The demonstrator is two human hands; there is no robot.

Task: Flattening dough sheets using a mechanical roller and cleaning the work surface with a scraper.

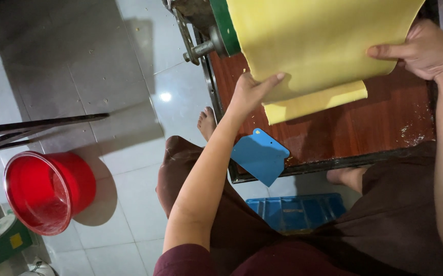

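A wide yellow dough sheet (313, 46) hangs down from a green-ended roller machine (216, 36) onto a dark red wooden board (385, 122). Its lower end is folded under. My left hand (249, 92) grips the sheet's left edge, thumb on top. My right hand (425, 48) holds the right edge, fingers laid across the dough. A blue plastic scraper (259, 156) lies at the board's near left corner, overhanging the edge, just below my left forearm.
A red plastic bucket (48, 189) stands on the white tiled floor at left. A blue plastic crate (295, 212) sits under the board by my bare feet. Dark metal bars (32, 128) cross the left side. A green box (4, 240) sits bottom left.
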